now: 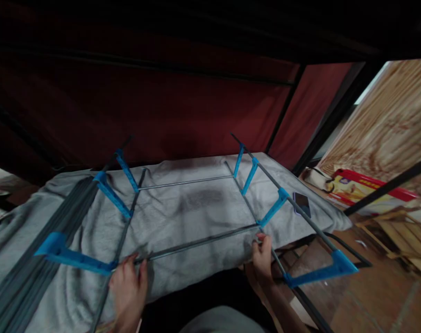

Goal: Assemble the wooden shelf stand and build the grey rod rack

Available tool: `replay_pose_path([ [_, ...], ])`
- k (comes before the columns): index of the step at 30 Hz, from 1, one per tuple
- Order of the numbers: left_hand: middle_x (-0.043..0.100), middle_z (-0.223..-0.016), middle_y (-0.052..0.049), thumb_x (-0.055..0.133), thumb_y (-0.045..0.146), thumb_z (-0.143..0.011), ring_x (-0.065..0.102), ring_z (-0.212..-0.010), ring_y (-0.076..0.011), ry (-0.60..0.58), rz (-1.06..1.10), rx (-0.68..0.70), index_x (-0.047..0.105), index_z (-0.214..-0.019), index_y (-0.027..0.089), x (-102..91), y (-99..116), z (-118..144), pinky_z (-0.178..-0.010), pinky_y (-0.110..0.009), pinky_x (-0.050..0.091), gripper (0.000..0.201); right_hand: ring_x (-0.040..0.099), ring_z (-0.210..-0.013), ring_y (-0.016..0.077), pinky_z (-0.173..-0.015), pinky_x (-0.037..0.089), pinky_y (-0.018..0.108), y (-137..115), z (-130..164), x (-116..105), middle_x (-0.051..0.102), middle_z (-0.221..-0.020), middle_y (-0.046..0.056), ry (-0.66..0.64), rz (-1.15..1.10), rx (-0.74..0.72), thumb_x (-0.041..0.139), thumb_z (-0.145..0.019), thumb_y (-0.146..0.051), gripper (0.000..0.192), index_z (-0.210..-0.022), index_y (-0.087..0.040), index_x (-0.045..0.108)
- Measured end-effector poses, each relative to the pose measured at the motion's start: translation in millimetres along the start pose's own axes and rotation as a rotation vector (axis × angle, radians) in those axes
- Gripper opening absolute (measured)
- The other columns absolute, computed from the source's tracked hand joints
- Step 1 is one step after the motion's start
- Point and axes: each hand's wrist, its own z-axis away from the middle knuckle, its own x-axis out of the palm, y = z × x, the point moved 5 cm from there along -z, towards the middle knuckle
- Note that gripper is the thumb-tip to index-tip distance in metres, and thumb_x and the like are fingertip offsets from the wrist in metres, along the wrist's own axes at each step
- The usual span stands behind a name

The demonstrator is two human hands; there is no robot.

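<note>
A frame of grey metal tubes joined by blue plastic brackets lies across the bed-like surface. My left hand point(129, 284) is closed around the left side tube point(122, 238), close to a blue bracket point(80, 260) and the left end of the near crossbar point(200, 241). Curled fingers of my right hand point(262, 253) grip the right side tube point(247, 201), just below another blue bracket point(273, 207). The far crossbar point(186, 182) links both sides. Upper tubes run along the brackets' outer ends, such as the right upper tube point(309, 219).
A bundle of grey tubes point(47, 249) lies at left on the grey blanket point(196, 208). A phone point(302, 205) rests at right, beneath the upper tube. Beyond are a red-yellow box point(366, 189), a wooden crate point(405, 240) and a dark red panel point(162, 115) behind.
</note>
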Motion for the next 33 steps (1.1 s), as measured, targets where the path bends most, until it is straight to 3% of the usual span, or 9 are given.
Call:
replay_pose_path([
  [3, 0.070, -0.115, -0.013, 0.039, 0.048, -0.096, 0.065, -0.106, -0.0290, -0.256, 0.016, 0.236, 0.063, -0.120, 0.017, 21.9, 14.4, -16.1, -0.094, -0.044, 0.051, 0.046, 0.048, -0.119, 0.0291, -0.104, 0.038, 0.046, 23.1, -39.8, -23.7, 0.055, -0.121, 0.014, 0.155, 0.107, 0.088, 0.051, -0.080, -0.038, 0.042, -0.117, -0.017, 0.053],
  [5, 0.072, -0.116, -0.010, 0.040, 0.049, -0.096, 0.067, -0.107, -0.0275, -0.370, 0.026, 0.332, 0.067, -0.117, 0.020, 32.8, 15.0, -21.5, -0.093, -0.041, 0.052, 0.045, 0.051, -0.116, 0.0286, -0.102, 0.040, 0.044, 29.9, -60.3, -19.4, 0.059, -0.118, 0.013, 0.061, 0.116, 0.127, 0.050, -0.076, -0.039, 0.044, -0.113, -0.017, 0.056],
  [9, 0.075, -0.112, -0.008, 0.041, 0.047, -0.097, 0.068, -0.106, -0.0261, -0.466, 0.012, 0.410, 0.073, -0.111, 0.023, 43.4, 8.9, -23.7, -0.092, -0.041, 0.054, 0.042, 0.061, -0.088, 0.0256, -0.085, 0.048, 0.039, 32.6, -74.3, -1.3, 0.067, -0.089, 0.008, -0.109, 0.101, 0.173, 0.048, -0.074, -0.043, 0.034, -0.094, -0.019, 0.062],
  [17, 0.076, -0.114, -0.007, 0.041, 0.048, -0.097, 0.068, -0.109, -0.0263, -0.497, 0.023, 0.388, 0.074, -0.111, 0.025, 47.5, 2.0, -35.0, -0.097, -0.044, 0.053, 0.043, 0.065, -0.096, 0.0286, -0.083, 0.046, 0.036, 15.6, -83.8, 9.8, 0.071, -0.102, 0.016, -0.084, 0.212, 0.158, 0.037, -0.088, -0.053, 0.049, -0.108, -0.016, 0.064],
  [25, 0.075, -0.116, -0.008, 0.037, 0.050, -0.097, 0.068, -0.111, -0.0268, -0.485, 0.051, 0.339, 0.074, -0.113, 0.024, 59.1, 0.6, -40.1, -0.101, -0.045, 0.051, 0.047, 0.066, -0.086, 0.0284, -0.074, 0.044, 0.034, 6.4, -98.7, 28.9, 0.072, -0.094, 0.018, -0.053, 0.319, 0.189, 0.033, -0.092, -0.048, 0.052, -0.108, -0.012, 0.066],
  [33, 0.076, -0.112, -0.008, 0.037, 0.047, -0.099, 0.068, -0.107, -0.0259, -0.447, 0.023, 0.330, 0.075, -0.110, 0.024, 51.0, 5.2, -44.2, -0.094, -0.042, 0.052, 0.045, 0.065, -0.088, 0.0290, -0.076, 0.045, 0.035, 12.8, -107.4, 33.5, 0.072, -0.093, 0.017, -0.045, 0.214, 0.212, 0.038, -0.088, -0.056, 0.055, -0.107, -0.013, 0.066],
])
